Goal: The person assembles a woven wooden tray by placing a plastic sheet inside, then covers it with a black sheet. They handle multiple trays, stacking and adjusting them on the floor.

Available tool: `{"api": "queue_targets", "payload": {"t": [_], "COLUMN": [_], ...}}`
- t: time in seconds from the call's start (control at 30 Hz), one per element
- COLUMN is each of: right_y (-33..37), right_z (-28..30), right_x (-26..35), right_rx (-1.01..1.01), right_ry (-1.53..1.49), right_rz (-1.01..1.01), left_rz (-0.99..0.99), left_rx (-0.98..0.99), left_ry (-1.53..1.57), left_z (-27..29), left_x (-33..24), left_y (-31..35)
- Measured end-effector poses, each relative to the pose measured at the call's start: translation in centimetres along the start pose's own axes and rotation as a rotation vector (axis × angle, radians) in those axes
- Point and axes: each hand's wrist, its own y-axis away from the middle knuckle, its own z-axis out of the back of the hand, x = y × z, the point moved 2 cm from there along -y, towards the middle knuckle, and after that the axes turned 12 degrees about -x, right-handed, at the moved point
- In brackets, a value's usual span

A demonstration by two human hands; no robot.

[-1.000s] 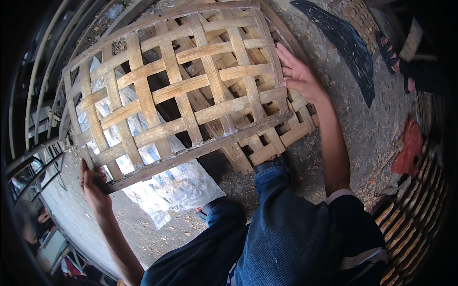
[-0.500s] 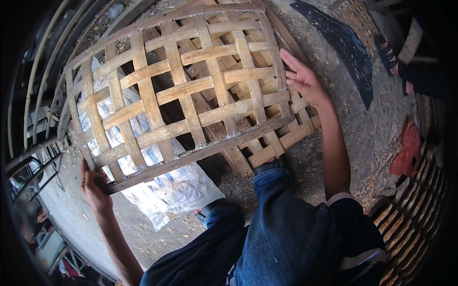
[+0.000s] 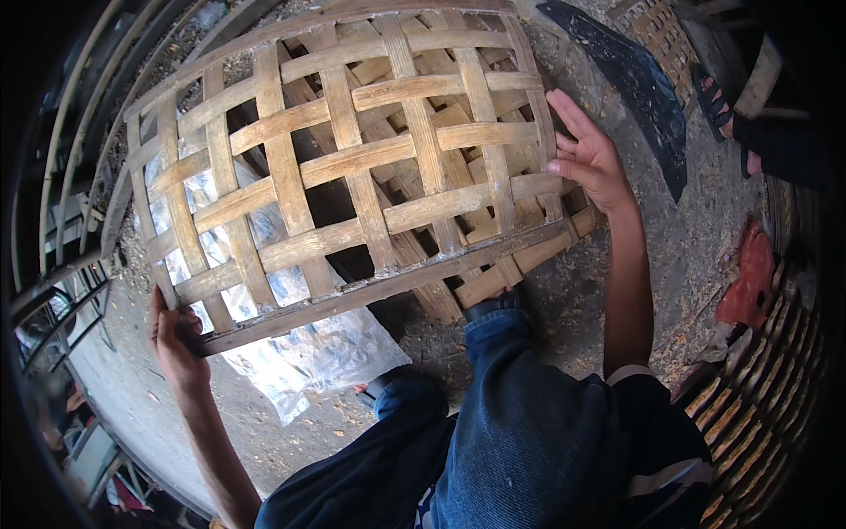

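A woven bamboo panel (image 3: 359, 187) with a wooden rim is tilted in front of me. My left hand (image 3: 181, 344) is closed round its lower left corner. At the right edge, my right hand (image 3: 592, 163) has its fingers stretched out and apart, with the thumb against the rim. Beneath the panel, partly hidden, lies another woven lattice piece (image 3: 520, 267) with wooden slats. A crumpled, whitish plastic sheet (image 3: 326, 357) is spread on the ground below and shows through the gaps.
To the upper right lie a black plastic sheet (image 3: 630, 84) and another woven panel (image 3: 668, 40), near another person's sandalled foot (image 3: 716, 106). A red plastic bag (image 3: 747, 273) and a slatted rack (image 3: 758, 397) are at right. Bamboo poles and metal frames (image 3: 66, 300) line the left.
The woven panel has shifted slightly right and up. My right hand has moved right with its edge, while my left hand stays at the corner.
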Motion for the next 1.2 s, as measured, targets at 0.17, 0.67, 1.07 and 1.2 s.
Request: {"api": "queue_targets", "payload": {"t": [0.17, 0.67, 1.07, 1.2], "right_y": [0.2, 4.9, 5.3, 4.0], "right_z": [1.2, -15.3, -15.8, -13.8], "right_x": [-0.4, 0.2, 2.7, 2.9], "right_rx": [-0.044, 0.121, 0.316, 0.357], "right_ry": [0.010, 0.734, 0.833, 0.806], "right_rz": [0.088, 0.604, 0.560, 0.566], "left_rz": [-0.002, 0.027, 0.000, 0.010], "left_rx": [0.069, 0.068, 0.094, 0.082], "left_ry": [0.020, 0.060, 0.036, 0.076], "left_z": [0.1, -3.6, -3.6, -3.6], "left_x": [0.2, -1.9, -1.9, -2.1], "left_y": [0.1, 3.3, 3.6, 3.5]}}
